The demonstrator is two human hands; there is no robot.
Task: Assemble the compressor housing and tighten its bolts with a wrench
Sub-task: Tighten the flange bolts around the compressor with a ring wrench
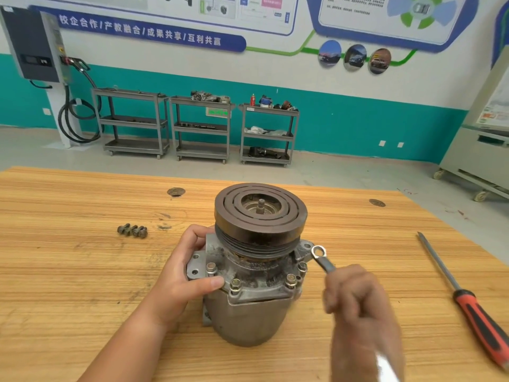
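Since the compressor housing (248, 318) looks heavy and rigid, left hand (187, 277) fingers (197, 234) clasp its flange (196, 267) at 9 o'clock; right hand (355, 296) clenches the wrench (322, 259) at 3 o'clock

Compressor (248, 318) ctr on table (82, 271); bolts (132, 230) left; screwdriver (466, 302) right; carts (202, 128) behind.

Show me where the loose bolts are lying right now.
In the head view, the loose bolts lie in a small cluster on the wooden table, left of the compressor, apart from the left hand.
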